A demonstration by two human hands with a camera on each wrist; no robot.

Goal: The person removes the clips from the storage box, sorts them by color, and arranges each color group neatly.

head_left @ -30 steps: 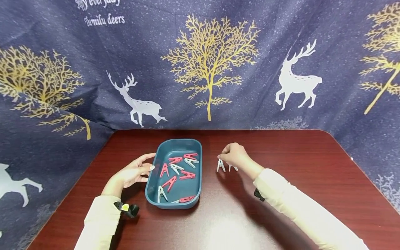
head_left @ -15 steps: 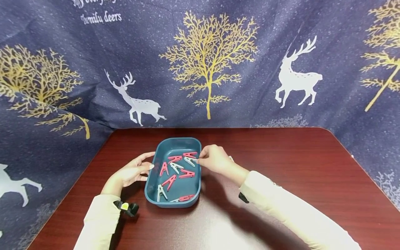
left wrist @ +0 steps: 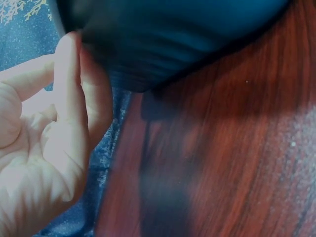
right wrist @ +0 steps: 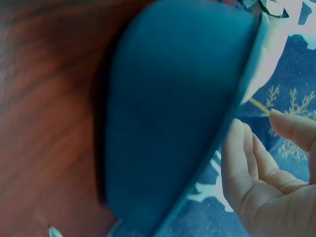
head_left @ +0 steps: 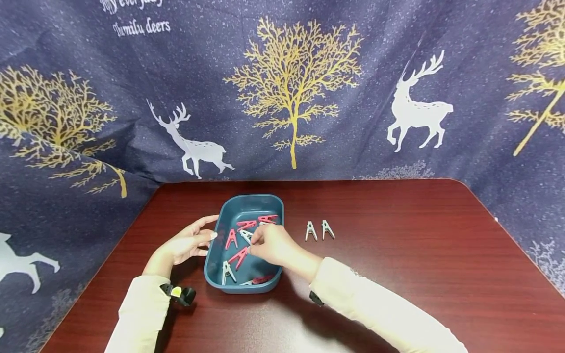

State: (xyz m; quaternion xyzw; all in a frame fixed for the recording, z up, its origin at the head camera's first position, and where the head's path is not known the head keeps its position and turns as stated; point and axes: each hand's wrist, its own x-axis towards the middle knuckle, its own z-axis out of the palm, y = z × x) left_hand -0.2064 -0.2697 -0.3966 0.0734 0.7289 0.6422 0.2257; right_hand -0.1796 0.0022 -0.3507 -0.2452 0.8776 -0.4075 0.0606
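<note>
My left hand [head_left: 190, 241] touches the left side of a blue plastic bin [head_left: 243, 290], its fingertips at the outer wall and rim. My right hand [head_left: 272, 245] is inside the bin, over the clothespins. In the right wrist view its thumb and fingers stand apart, with nothing visible between them. Several red clothespins [head_left: 239, 257] and white clothespins [head_left: 227, 272] lie loose in the bin; the right hand hides part of them. To the right of the bin, two white clothespins, a left one [head_left: 311, 230] and a right one [head_left: 327, 229], lie side by side on the table.
The bin stands on a dark red wooden table [head_left: 423, 255]. Behind the table hangs a blue cloth [head_left: 344, 162] printed with trees and white deer. A black wrist device [head_left: 183, 295] sits on the left sleeve.
My right hand has left the white clothespin on the table and moved left into the bin. Both white clothespins are now fully visible. The left hand has stayed at the bin.
</note>
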